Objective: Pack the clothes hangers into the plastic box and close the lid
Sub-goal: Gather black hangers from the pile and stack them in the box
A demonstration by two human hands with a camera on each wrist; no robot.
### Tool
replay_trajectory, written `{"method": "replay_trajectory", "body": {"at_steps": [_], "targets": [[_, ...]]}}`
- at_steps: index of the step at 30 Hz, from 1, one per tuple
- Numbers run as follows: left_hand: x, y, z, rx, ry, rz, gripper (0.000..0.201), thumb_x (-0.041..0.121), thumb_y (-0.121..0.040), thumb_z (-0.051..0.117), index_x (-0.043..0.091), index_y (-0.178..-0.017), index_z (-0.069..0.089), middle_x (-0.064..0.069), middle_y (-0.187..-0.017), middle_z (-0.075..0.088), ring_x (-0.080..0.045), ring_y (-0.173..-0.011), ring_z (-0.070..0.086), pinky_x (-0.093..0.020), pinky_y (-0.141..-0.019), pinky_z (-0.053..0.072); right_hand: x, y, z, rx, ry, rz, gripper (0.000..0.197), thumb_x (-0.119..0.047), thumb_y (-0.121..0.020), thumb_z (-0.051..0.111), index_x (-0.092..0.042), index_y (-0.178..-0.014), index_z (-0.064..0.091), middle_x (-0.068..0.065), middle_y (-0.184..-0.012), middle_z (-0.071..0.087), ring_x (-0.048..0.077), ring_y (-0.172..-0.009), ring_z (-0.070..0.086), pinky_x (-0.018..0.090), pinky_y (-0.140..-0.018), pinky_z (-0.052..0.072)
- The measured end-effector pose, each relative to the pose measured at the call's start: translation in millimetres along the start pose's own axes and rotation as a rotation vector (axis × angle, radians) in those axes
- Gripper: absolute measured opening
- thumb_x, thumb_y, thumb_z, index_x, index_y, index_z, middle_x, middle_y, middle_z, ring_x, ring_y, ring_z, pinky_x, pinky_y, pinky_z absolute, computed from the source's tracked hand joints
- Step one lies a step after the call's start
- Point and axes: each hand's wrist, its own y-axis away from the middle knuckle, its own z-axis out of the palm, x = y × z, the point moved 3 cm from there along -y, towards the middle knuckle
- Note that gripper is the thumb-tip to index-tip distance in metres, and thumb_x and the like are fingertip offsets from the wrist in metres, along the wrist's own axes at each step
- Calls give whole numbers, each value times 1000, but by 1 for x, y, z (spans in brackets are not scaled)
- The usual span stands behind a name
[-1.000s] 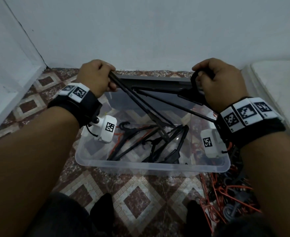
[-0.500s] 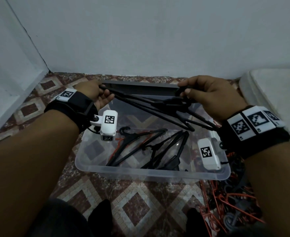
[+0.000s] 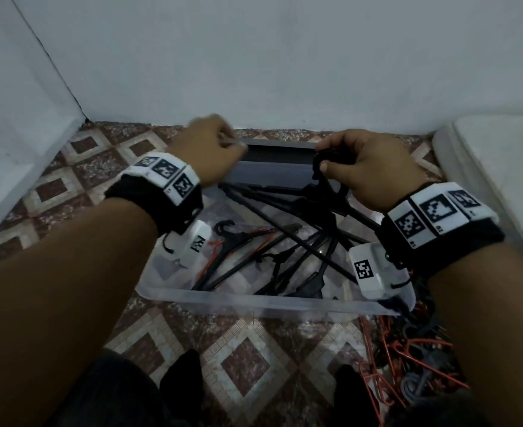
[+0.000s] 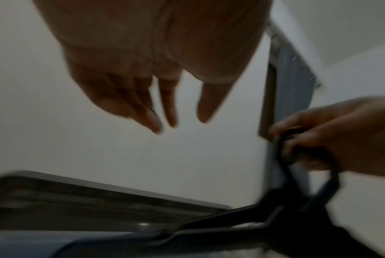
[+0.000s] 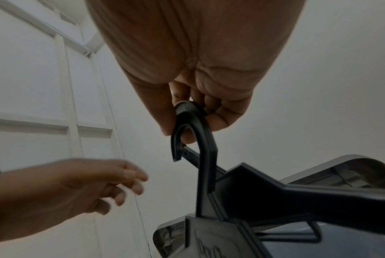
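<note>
A clear plastic box (image 3: 269, 300) sits on the tiled floor with several black hangers (image 3: 254, 260) and an orange one lying inside. Its grey lid (image 3: 275, 163) leans against the wall behind it. My right hand (image 3: 368, 167) grips the hooks of a bundle of black hangers (image 3: 324, 192), whose far ends slope down into the box. The right wrist view shows the fingers curled round a hook (image 5: 193, 122). My left hand (image 3: 211, 149) hovers blurred over the box's far left corner. Its fingers (image 4: 167, 104) are spread and hold nothing.
A tangled pile of orange and grey hangers (image 3: 414, 365) lies on the floor right of the box. A white cushion (image 3: 500, 167) stands at the right, and white walls close the back and left. My feet (image 3: 180, 374) are just before the box.
My left hand has let go of the hanger bundle and lifted away to the left. The bundle's free end has dropped into the box while the right hand keeps the hooks.
</note>
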Motion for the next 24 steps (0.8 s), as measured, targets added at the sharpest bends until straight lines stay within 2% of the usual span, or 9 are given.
{"method": "replay_trajectory", "body": {"at_steps": [3, 6, 9, 12, 14, 16, 18, 21, 24], "targets": [[52, 28, 30, -272, 37, 303, 32, 50, -84, 67, 30, -108, 63, 17, -95, 61, 5, -80, 56, -12, -66, 39, -7, 0, 5, 6, 56, 0, 20, -19, -86, 71, -28, -103, 69, -12, -94, 66, 4, -85, 61, 6, -70, 45], [75, 38, 52, -191, -2, 417, 29, 47, -84, 68, 21, -97, 63, 14, -79, 55, -4, -69, 50, -19, -56, 32, -12, 2, 8, 6, 29, 0, 21, -14, -83, 71, -27, -100, 69, -8, -95, 69, 10, -90, 66, 28, -84, 54], [79, 36, 57, -100, 75, 395, 22, 40, -87, 67, 19, -84, 60, 7, -75, 57, -14, -70, 52, -24, -61, 32, -11, 3, 8, 15, -21, 12, 19, -14, -83, 71, -26, -97, 69, -5, -97, 72, 12, -91, 68, 35, -86, 56], [77, 36, 55, -87, 120, 414, 14, 34, -89, 65, 22, -85, 61, 10, -71, 57, -12, -66, 52, -24, -61, 34, -5, -1, 3, 89, -29, 43, 11, -18, -88, 65, -26, -93, 68, -5, -86, 71, 12, -82, 68, 34, -79, 57], [73, 33, 51, -88, 121, 405, 9, 26, -89, 63, 23, -96, 66, 12, -81, 64, -7, -69, 56, -21, -66, 41, 4, -3, -3, 143, 13, 94, 13, -16, -89, 60, -28, -90, 65, -2, -84, 71, 17, -79, 68, 37, -79, 57], [67, 30, 46, -122, 130, 396, 16, 20, -88, 59, 25, -102, 66, 16, -84, 65, 5, -66, 55, -13, -65, 42, 12, -4, -9, 167, 67, 152, 18, -15, -90, 55, -30, -90, 65, 1, -89, 71, 21, -82, 68, 39, -81, 55], [63, 28, 40, -216, 66, 422, 17, 22, -87, 61, 27, -102, 66, 17, -84, 64, 8, -69, 56, -9, -64, 42, 18, -3, -15, 195, 98, 176, 22, -14, -90, 52, -28, -93, 68, 0, -96, 71, 19, -85, 66, 33, -81, 54], [55, 26, 36, -366, -87, 496, 14, 31, -88, 65, 28, -102, 68, 12, -89, 66, -8, -80, 60, -23, -70, 44, 21, -3, -19, 204, 139, 182, 23, -13, -89, 53, -28, -92, 70, -3, -97, 69, 15, -79, 60, 26, -74, 49], [47, 21, 34, -329, -210, 493, 17, 38, -91, 62, 24, -100, 66, 9, -86, 62, -14, -79, 56, -26, -67, 38, 25, -5, -20, 165, 221, 210, 22, -13, -92, 52, -26, -95, 69, -1, -104, 70, 16, -73, 59, 22, -68, 46]]}}
